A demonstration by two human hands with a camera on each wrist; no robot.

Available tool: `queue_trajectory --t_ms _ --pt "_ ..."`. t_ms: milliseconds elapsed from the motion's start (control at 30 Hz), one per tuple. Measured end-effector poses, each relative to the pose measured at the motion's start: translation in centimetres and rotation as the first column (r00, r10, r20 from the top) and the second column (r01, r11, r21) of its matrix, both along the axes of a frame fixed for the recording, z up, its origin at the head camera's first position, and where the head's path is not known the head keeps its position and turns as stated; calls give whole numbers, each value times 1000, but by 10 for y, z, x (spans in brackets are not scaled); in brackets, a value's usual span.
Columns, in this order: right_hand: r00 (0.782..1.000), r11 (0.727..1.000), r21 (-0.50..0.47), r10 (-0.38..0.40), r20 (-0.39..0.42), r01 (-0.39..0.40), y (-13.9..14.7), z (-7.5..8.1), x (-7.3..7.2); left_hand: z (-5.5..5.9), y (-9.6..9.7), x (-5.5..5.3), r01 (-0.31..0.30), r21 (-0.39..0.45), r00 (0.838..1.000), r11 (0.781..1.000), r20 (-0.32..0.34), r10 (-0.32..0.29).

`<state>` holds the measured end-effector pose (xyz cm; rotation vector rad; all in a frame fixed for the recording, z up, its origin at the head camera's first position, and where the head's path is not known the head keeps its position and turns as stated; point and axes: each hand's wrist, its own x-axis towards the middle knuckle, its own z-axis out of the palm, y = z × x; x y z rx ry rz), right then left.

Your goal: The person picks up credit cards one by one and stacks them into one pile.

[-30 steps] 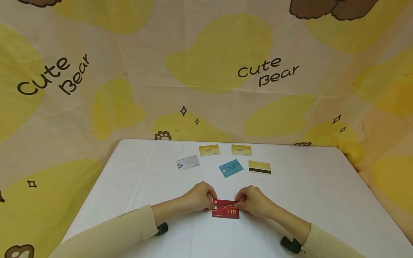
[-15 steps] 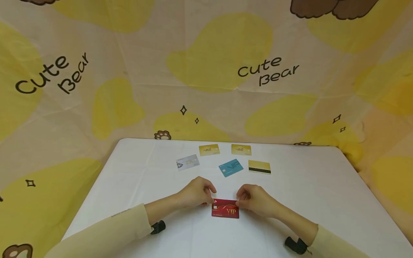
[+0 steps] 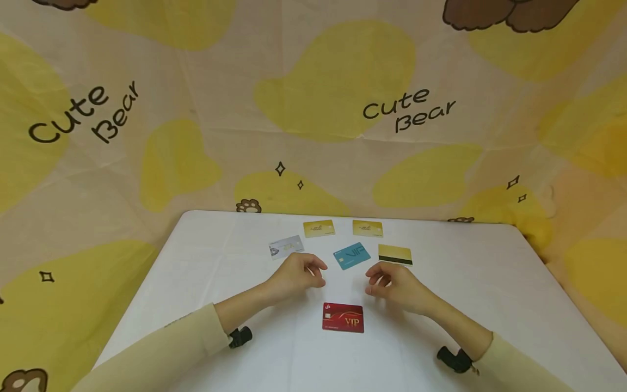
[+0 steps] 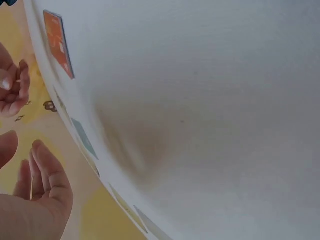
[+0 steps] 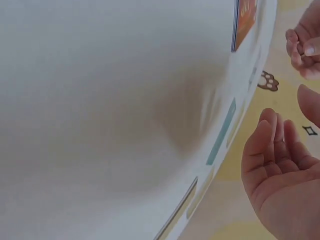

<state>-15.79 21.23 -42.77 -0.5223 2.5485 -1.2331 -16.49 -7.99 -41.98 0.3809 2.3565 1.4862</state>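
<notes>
A red VIP card (image 3: 343, 318) lies flat on the white table in the head view, nearer the person than both hands. My left hand (image 3: 295, 276) hovers above the table with fingers loosely bent and nothing between them, just in front of the silver card (image 3: 286, 247). Facing it, my right hand (image 3: 399, 286) is likewise raised with relaxed fingers around no object, below the gold card with a dark stripe (image 3: 395, 254). Between and beyond the hands rests a teal VIP card (image 3: 351, 256). The right wrist view shows the right palm (image 5: 285, 185) with fingers and thumb apart.
Two more gold cards, one on the left (image 3: 319, 228) and one on the right (image 3: 367, 228), lie near the table's far edge. Behind the white table (image 3: 235, 359) hangs a yellow-patterned cloth (image 3: 313, 81).
Both hands have let go of the red card's sides and moved up and away from it, toward the far cards. The red card stays on the table.
</notes>
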Motion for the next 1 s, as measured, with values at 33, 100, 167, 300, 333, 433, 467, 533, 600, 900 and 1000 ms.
queue_trajectory --t_ms 33,100,167,300,333,433,467,533,600,900,1000 --pt "1000 1000 -2 -9 -5 9 1 1 -2 -1 0 -1 -11 12 1000 1000 -5 11" --pt "1000 1000 -10 -19 -13 19 3 2 -7 -5 1 -3 -33 22 999 999 -15 33" --pt "1000 1000 -22 -18 -23 18 5 3 -12 -8 3 -4 -56 27 998 998 -20 56" --pt "999 998 -56 2 -46 -5 6 3 -22 -10 6 -8 -88 9 996 996 -31 88" --pt "998 998 -57 5 -55 -8 7 3 -23 -9 7 -9 -92 2 995 996 -31 92" --pt "998 998 -57 8 -66 -11 8 2 -28 -9 10 -13 -93 -9 995 996 -39 93" --pt "998 998 -55 8 -64 -12 8 2 -30 -9 11 -14 -97 -12 995 995 -38 96" --pt "999 999 -46 4 -50 -6 7 1 -34 -10 13 -17 -103 -11 994 995 -40 102" --pt "999 999 -38 0 -35 -1 6 0 -40 -12 16 -19 -109 -7 993 994 -48 109" --pt "999 1000 -7 0 -34 0 -2 2 -65 -21 28 -27 -131 1 991 991 -37 131" --pt "1000 1000 6 2 -18 -2 -4 3 -72 -22 31 -29 -140 -8 990 990 -29 139"
